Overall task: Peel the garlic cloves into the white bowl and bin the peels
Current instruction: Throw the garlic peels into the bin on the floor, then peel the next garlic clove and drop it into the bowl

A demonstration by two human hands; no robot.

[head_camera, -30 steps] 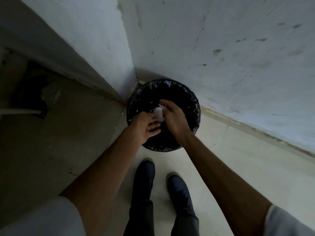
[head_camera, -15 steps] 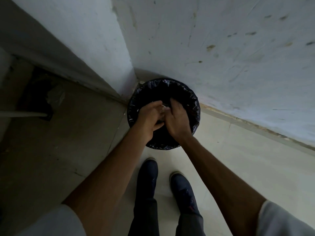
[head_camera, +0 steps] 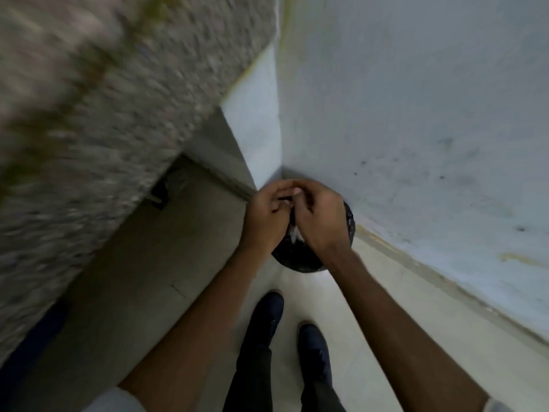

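One worktop point(head_camera: 104, 114), speckled stone, fills the upper left; badly motion-blurred. One dark object point(head_camera: 160, 195) sits in the shadow under its edge, too blurred to identify. Pale floor point(head_camera: 133, 278) below.

Two bare forearms reach forward from two white sleeves, the left sleeve point(head_camera: 116, 399) at the bottom edge and the right sleeve point(head_camera: 499, 407) in the bottom right corner.

Left hand point(head_camera: 266, 217): over the bin's left rim, fingers curled inward, narrow grip. Its fingertips meet those of the right hand. A small pale spot shows where the tips touch; cannot tell whether it is a peel or a nail, so cannot tell if the grip holds anything.

One bin point(head_camera: 297, 258), round, with a black liner, stands on the floor in the corner where two pale walls point(head_camera: 416, 114) meet. The hands cover most of it. One patch of white peels point(head_camera: 295, 235) lies inside, seen in the gap between the wrists.

Right hand point(head_camera: 322, 224): over the bin's middle and right, fingers curled, grip narrow, contents likewise unclear.

Two dark shoes, left shoe point(head_camera: 269, 312) and right shoe point(head_camera: 313, 346), stand just short of the bin.
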